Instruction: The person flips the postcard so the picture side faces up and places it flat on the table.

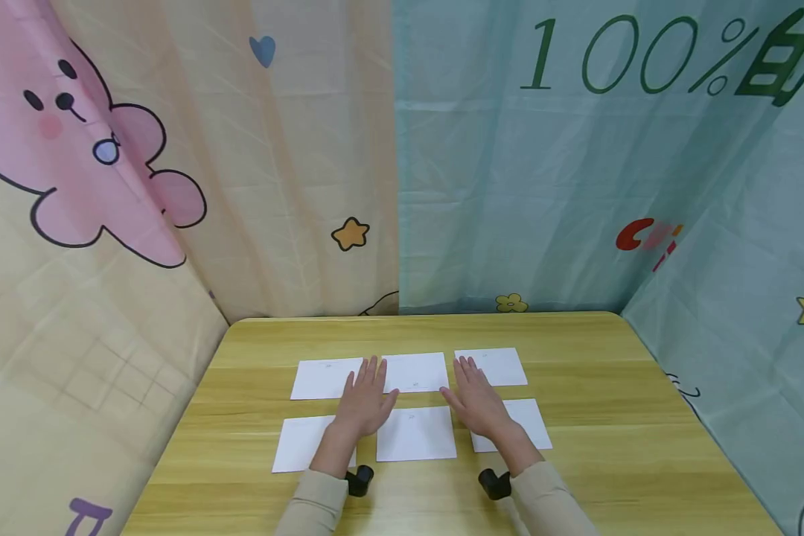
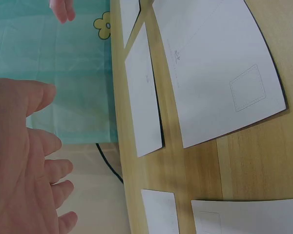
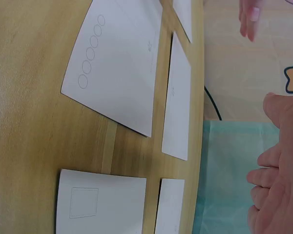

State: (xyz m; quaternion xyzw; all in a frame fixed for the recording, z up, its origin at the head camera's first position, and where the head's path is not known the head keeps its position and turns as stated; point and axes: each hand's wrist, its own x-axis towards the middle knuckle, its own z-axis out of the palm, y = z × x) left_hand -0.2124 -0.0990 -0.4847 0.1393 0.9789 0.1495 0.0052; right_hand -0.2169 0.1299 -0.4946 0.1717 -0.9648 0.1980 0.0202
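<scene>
Left hand (image 1: 364, 406) and right hand (image 1: 476, 402) extended over tabletop (image 1: 643, 447), well apart. Front-middle card (image 1: 415, 434) lies between them, toward the wrists; back-middle card (image 1: 415, 372) between the two sets of fingers. Outward of left hand: back-left card (image 1: 318, 380), front-left card (image 1: 298, 447). Outward of right hand: back-right card (image 1: 499, 366), front-right card (image 1: 529, 424). All six white, narrow strips of wood separating them.

Room: broad stretches of wood outward of both hands, past the cards, to the side edges. Shallower strip ahead of the fingertips, beyond the back row, to the far edge; curtains (image 1: 295, 186) hang behind.

Obscured: left hand and wrist mask inner parts of both left-hand cards; right hand covers the near inner corner of back-right and the inner side of front-right. Print too faint to read. Wrist views resolve a dashed square and a row of small ovals on front-middle. Each wrist view crops its own hand.

Hand state: both open, fingers extended, thumbs spread inward, palms bare, raised off the cards.
</scene>
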